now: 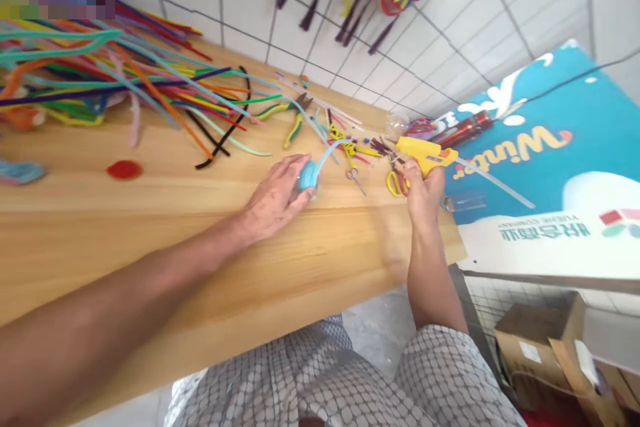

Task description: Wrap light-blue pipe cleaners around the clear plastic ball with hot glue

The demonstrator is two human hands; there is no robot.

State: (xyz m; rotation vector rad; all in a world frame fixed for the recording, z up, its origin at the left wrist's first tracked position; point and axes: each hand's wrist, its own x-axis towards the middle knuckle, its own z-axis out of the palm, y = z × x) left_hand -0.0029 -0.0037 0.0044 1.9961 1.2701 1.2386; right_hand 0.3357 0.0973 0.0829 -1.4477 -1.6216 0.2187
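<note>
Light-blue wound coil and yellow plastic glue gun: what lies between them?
In the head view, small metal scissors lie between the light-blue wound coil and the yellow plastic glue gun, with yellow-handled scissors nearer the latter.

Pliers (299, 107) left of glue gun (424, 153)

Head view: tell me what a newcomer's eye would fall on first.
Probably the heap of coloured strips, sprawled over the far left part of the wooden table. Next comes the bright yellow glue gun in the right hand, with the blue-and-white "Winter" panel to its right. Near the middle, the left hand holds a light-blue coil.
</note>
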